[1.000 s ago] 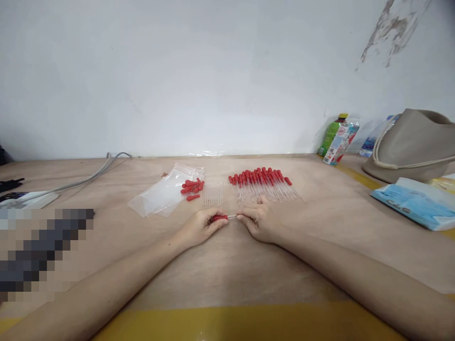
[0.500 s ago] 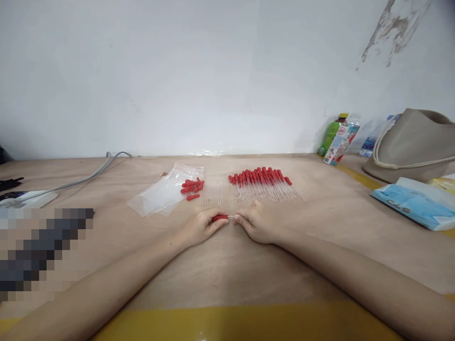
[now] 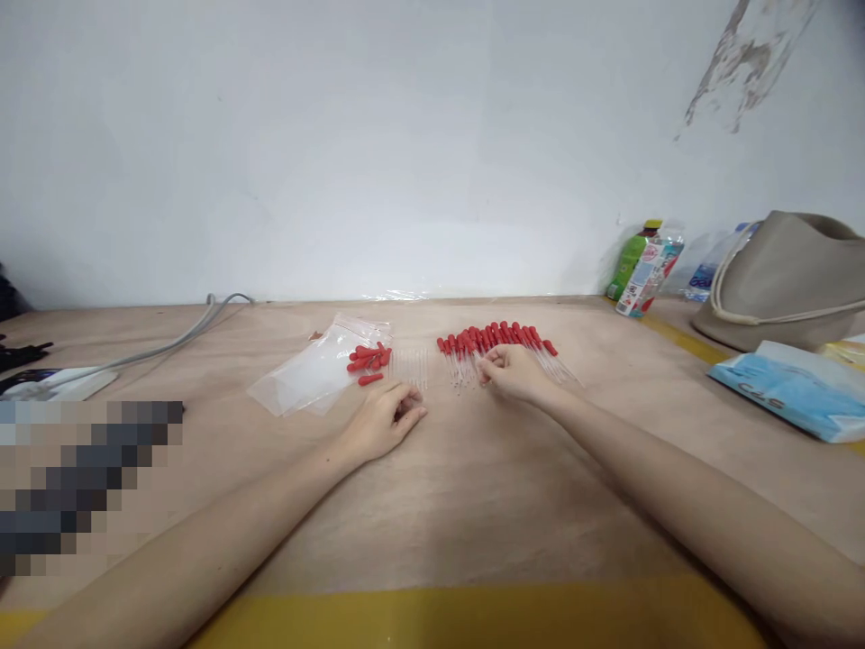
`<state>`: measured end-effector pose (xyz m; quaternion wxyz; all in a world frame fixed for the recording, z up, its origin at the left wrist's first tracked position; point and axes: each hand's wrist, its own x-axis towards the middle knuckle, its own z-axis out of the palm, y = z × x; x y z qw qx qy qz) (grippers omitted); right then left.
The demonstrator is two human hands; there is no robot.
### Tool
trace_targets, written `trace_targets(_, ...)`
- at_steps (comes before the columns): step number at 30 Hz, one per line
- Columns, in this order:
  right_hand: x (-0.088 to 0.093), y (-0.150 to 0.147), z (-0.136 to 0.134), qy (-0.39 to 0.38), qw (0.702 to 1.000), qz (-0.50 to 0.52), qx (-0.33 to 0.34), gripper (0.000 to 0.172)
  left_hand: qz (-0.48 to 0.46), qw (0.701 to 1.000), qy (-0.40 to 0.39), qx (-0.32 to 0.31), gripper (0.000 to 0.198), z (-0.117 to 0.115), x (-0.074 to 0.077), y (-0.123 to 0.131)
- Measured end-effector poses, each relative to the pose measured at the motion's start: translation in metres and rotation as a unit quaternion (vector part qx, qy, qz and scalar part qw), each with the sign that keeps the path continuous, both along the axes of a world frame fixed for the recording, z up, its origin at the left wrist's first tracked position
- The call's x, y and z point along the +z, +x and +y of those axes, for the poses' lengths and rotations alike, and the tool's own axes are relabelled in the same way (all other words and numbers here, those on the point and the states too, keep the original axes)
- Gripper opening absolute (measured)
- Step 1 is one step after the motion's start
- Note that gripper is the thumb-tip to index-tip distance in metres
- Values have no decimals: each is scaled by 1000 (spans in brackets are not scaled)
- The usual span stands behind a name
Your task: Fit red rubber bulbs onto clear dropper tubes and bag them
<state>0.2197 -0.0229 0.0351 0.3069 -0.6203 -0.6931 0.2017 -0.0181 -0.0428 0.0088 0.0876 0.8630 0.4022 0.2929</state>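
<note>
My left hand [image 3: 386, 420] rests on the table with thumb and fingers apart, holding nothing. Just beyond it lie several bare clear glass tubes [image 3: 411, 368] in a row, and to their left a small heap of loose red rubber bulbs [image 3: 368, 359]. My right hand [image 3: 514, 371] is among the finished droppers [image 3: 504, 335], glass tubes with red bulbs on, laid side by side. Its thumb and fingertips are pinched on a dropper at the near side of that row; the fingers partly cover the glass.
A clear zip bag [image 3: 304, 374] lies left of the bulbs. At the back right stand bottles [image 3: 641, 270] and a grey-beige bag [image 3: 784, 279], with a blue tissue pack [image 3: 787, 388] in front. A grey cable [image 3: 176, 342] runs along the left.
The left hand has let go of the red bulb and opened. My right hand has moved away and to the right, with the dropper, to the row of droppers.
</note>
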Motion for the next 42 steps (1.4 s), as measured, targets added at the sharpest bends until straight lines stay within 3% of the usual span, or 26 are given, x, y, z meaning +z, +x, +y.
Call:
trace_targets(4,6,-19,23,37,988,-87,-119,26,2,1000,-7,-1,9,0,1,0)
trace_targets(8,1,-39,41,29,973,-166,-157,26,6,1000,-4,-1,10,-1,2,-2)
trace_targets(22,-7,-47,48,-15,976,-175,-126,32,1,1000,3,-4,11,-2,2,-2)
trace_targets(26,-6,-50,45,18,978,-173,-118,34,-1,1000,7,-2,12,-3,2,-1)
trace_targets(31,-9,-63,33,92,978,-169,-74,29,-13,988,121,98,15,9,3,-12)
trace_targets(34,-12,-74,29,99,976,-189,-44,27,-26,975,147,166,13,21,4,-26)
trace_targets(42,-8,-89,38,26,970,-234,-61,22,-7,975,27,220,19,37,0,-45)
